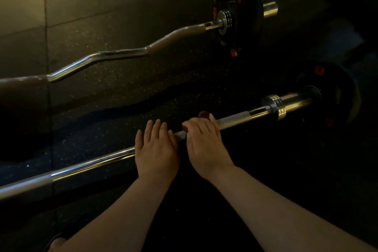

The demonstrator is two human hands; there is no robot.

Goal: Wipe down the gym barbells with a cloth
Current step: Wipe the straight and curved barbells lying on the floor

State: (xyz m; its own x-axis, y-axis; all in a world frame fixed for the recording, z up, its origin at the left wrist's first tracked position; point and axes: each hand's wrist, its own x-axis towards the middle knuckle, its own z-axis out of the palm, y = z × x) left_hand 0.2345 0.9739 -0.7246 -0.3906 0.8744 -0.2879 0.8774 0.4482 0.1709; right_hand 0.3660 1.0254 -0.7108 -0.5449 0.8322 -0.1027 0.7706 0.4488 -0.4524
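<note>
Rubber floor (102, 16), dark and speckled, carries two bars. From nine o'clock a wavy curl bar (114, 55) runs up toward one o'clock, ending in a black weight plate (241, 12). Below it a straight barbell (92, 164) slants from eight o'clock to three o'clock. Near the centre the left hand (156, 151) lies across this barbell, its fingers (157, 129) straight and resting over it, gripping nothing. Just to its right the right hand (204, 145) is curled round the barbell and a dark red cloth (203, 114), which peeps out past the knuckles. Further right, at three o'clock, sit a chrome collar (275, 104) and a second plate (343, 92).
</note>
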